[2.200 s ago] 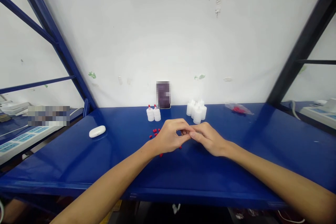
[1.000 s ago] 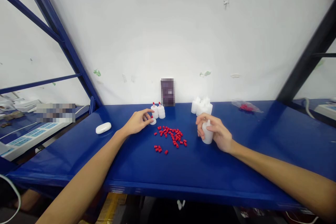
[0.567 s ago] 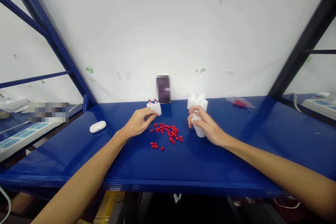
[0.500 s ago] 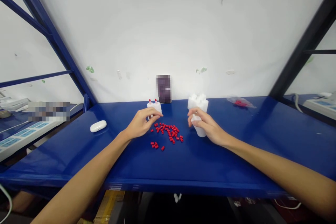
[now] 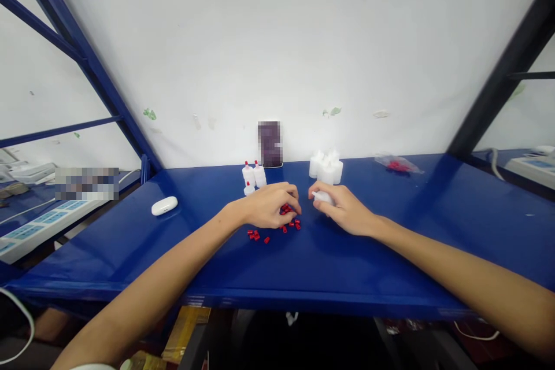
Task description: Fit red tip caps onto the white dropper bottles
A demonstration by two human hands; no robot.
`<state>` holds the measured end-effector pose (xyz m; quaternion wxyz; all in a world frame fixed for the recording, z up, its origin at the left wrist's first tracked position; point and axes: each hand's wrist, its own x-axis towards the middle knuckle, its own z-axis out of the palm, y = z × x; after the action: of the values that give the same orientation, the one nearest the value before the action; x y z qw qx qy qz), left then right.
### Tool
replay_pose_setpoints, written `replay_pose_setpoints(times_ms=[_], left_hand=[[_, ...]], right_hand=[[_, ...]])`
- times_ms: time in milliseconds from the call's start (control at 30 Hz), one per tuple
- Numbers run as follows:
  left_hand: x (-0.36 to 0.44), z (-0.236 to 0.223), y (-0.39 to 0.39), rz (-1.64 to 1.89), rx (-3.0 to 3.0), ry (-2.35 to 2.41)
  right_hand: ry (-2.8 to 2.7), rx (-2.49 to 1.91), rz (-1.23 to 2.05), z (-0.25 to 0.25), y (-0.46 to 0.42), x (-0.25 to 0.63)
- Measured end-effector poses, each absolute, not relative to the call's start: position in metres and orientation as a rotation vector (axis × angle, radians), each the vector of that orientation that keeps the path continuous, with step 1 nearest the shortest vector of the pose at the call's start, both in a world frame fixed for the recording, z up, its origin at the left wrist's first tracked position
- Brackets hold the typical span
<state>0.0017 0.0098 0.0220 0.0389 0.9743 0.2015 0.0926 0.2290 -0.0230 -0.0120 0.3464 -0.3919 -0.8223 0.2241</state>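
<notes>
Curling over red caps [image 5: 285, 208] is the left hand [image 5: 273, 206], hold unclear; the right hand [image 5: 347, 210] grips a bottle [image 5: 324, 198].

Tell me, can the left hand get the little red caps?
Probably yes: the left hand curves open over the red caps, and nothing seems in the way. The right hand, holding a white bottle, is off to the side.

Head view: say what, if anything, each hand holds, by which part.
Right hand: a white bottle, by its body. Left hand, over red caps: cannot be told.
</notes>
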Motion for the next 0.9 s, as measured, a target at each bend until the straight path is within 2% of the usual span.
replay_pose_setpoints(times_ms=[533,700,900], left_hand=[[0.002,0.014,-0.004,0.25,2.928,0.583],[0.004,0.009,-0.005,0.421,2.849,0.601],[0.005,0.005,-0.001,0.797,2.854,0.715]], right_hand=[[-2.255,-1.072,0.47,-0.01,-0.024,0.229],[-2.253,-1.051,0.419,-0.009,-0.024,0.229],[-2.37,-1.246,0.332,-0.006,-0.029,0.229]])
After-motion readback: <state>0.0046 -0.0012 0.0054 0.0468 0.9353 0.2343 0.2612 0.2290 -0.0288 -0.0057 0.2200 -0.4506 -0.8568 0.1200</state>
